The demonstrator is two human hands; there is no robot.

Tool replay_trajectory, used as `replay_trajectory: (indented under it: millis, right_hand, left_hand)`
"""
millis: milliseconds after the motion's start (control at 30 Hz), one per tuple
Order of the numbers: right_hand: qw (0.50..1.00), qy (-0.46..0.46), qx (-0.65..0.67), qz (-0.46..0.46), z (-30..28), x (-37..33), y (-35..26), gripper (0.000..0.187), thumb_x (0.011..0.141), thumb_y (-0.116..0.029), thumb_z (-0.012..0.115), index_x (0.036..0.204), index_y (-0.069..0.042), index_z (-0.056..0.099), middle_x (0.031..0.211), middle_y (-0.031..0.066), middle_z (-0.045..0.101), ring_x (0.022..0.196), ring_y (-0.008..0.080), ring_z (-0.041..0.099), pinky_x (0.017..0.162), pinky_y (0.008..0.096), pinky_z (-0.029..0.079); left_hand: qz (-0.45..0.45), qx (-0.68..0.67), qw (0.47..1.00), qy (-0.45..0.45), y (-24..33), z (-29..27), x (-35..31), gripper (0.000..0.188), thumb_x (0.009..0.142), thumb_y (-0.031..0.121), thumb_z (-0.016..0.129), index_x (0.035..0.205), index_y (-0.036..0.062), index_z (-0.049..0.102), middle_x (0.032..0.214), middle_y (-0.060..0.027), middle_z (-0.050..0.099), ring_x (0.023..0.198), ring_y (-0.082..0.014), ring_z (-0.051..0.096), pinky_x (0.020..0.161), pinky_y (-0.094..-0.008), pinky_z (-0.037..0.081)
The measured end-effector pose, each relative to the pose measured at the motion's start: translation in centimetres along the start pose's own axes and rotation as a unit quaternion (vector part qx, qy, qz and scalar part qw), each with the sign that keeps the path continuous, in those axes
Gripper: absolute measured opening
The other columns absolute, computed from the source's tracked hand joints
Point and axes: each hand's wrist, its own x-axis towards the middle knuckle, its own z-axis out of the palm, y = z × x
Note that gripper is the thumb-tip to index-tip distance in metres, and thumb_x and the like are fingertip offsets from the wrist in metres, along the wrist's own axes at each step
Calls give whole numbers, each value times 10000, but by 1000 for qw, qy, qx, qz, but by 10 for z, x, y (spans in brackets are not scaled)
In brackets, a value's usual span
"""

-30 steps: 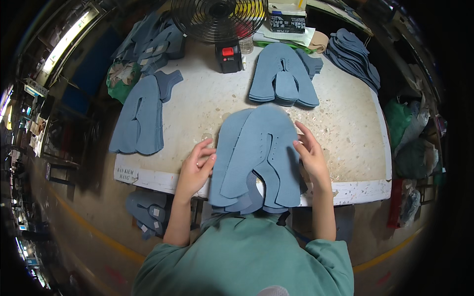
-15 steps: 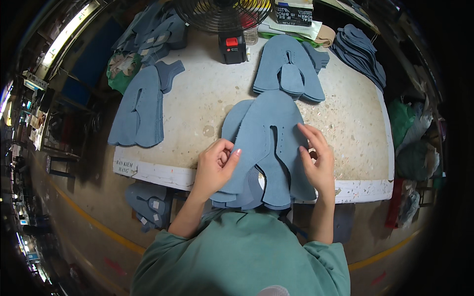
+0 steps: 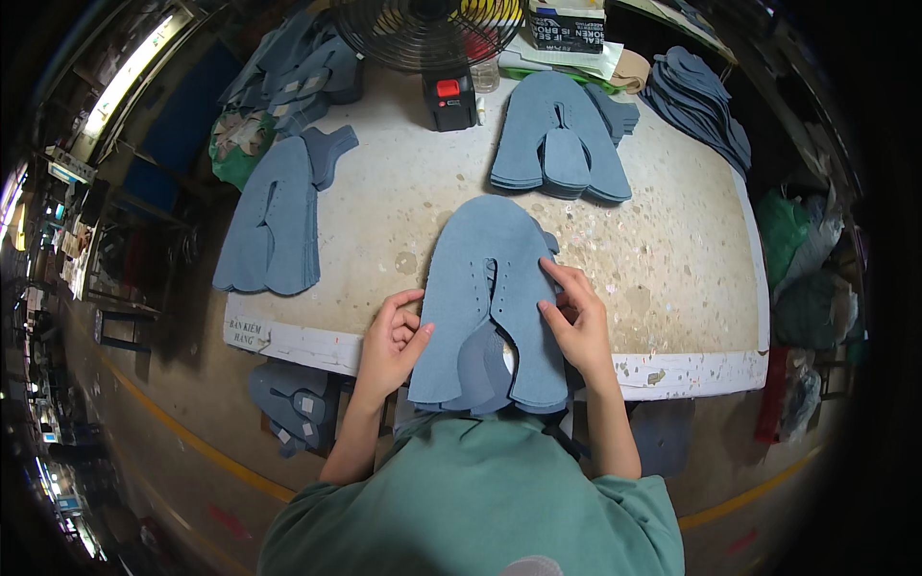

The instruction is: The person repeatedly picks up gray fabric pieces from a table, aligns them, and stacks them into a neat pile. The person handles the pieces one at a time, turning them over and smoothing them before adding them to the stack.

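A stack of blue-grey, shoe-upper-shaped cut pieces (image 3: 459,240) lies in front of me at the table's near edge, rounded end away from me. Its top piece has a central slot with rows of small holes. More blue-grey curved pieces (image 3: 477,372) show between its two legs. My left hand (image 3: 392,338) is beside the stack's left edge, fingers loosely bent and apart, thumb tip at the edge. On the other side, my right hand (image 3: 579,322) rests its fingertips and thumb against the right edge, fingers spread. Neither hand grips a piece.
Similar stacks lie at the left (image 3: 266,221) and back right (image 3: 523,115) of the worn white table (image 3: 672,259). A black fan (image 3: 451,106) stands at the back, near a box (image 3: 569,29). More pieces pile up at the far left (image 3: 298,67) and far right (image 3: 699,106).
The top piece, tilted and offset before, now lies squarely over the stack. My right hand has moved left with it; my left hand has slipped outward from over the piece to its edge.
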Motion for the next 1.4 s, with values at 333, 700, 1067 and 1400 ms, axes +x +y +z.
replay_trajectory:
  millis: [333, 700, 1067, 1400]
  right_hand:
    - [998, 41, -41, -9, 4, -21, -18, 600, 793, 17, 616, 1356, -92, 442, 1215, 121, 493, 1087, 239, 531, 849, 321, 484]
    - [994, -84, -62, 4, -8, -23, -20, 455, 807, 13, 591, 1253, -74, 557, 1024, 67, 537, 705, 133, 481, 627, 234, 411]
    - [951, -158, -223, -148, -76, 65, -78, 531, 728, 105, 492, 1212, -91, 592, 1220, 144, 556, 1029, 283, 592, 840, 319, 472]
    - [996, 4, -11, -84, -125, 213, -13, 444, 814, 29, 513, 1242, -68, 585, 1236, 89, 578, 1105, 159, 524, 952, 260, 391]
  left_hand:
    - [49, 229, 970, 67, 2, 1, -2, 265, 749, 96, 746, 968, -4, 635, 826, -65, 559, 562, -91, 528, 544, -213, 453]
    - [29, 79, 996, 15, 22, 5, -8, 255, 830, -31, 612, 1084, -17, 610, 919, -43, 558, 635, -22, 506, 557, -155, 414]
    - [82, 84, 971, -208, 101, -8, 34, 401, 811, -42, 614, 1205, 19, 583, 1127, -24, 492, 634, 28, 435, 524, -113, 333]
    - [178, 80, 973, -126, 87, 57, 230, 442, 802, -19, 596, 1239, 41, 576, 938, -8, 632, 703, -11, 517, 652, -169, 436]
